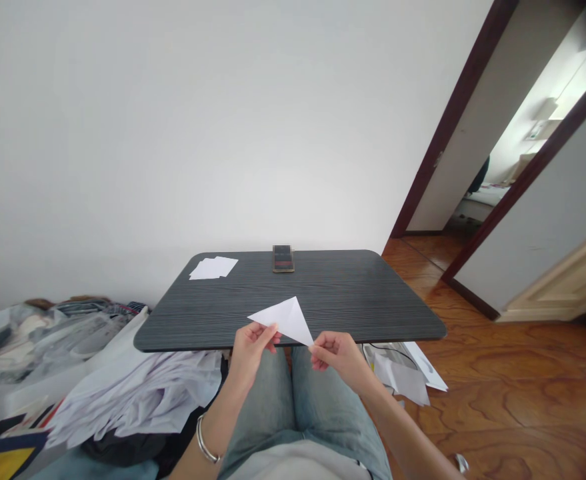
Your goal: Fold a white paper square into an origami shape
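Observation:
A white paper triangle is held up over the near edge of the dark table. My left hand pinches its lower left edge, thumb on top. At its lower right corner, my right hand grips the tip between thumb and fingers. A faint crease line runs across the paper near its top corner. Several white sheets lie overlapped at the table's back left.
A phone rests at the table's back middle, by the white wall. Piled clothes stand left of the table. Papers and a cable are below its right front edge. A doorway is at the right.

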The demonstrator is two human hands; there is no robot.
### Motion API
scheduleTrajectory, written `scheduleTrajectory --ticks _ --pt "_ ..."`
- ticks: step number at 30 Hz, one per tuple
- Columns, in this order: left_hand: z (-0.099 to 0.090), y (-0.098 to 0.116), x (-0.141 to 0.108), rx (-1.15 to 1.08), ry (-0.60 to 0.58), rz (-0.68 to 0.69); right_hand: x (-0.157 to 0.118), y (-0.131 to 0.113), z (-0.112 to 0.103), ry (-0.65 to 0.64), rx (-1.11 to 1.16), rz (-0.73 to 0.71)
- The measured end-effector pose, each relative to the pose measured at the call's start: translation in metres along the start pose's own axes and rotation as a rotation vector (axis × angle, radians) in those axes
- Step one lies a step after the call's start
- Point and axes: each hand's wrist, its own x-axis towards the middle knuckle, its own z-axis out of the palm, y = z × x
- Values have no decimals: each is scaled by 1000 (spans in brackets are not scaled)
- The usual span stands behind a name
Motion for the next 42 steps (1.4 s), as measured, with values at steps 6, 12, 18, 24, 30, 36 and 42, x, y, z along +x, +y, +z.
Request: scheduleTrajectory --ticks 6,12,18,24,30,36,42 --pt "-16 6 5 23 15 21 1 7 -2 -7 14 -2" --pt "-18 7 4 71 58 69 2 9 -2 -16 4 -1" --pt "-22 10 5 71 144 134 2 8 -4 0 -2 -15" --pt "-19 11 4 65 111 117 9 11 -2 6 21 -102" --pt "-6 7 -4 5 56 52 20 11 5 0 42 -115" --pt "8 -6 -4 86 -157 -21 22 10 10 5 54 -133" --pt "15 -19 -1 91 -161 -38 18 9 13 9 41 -154"
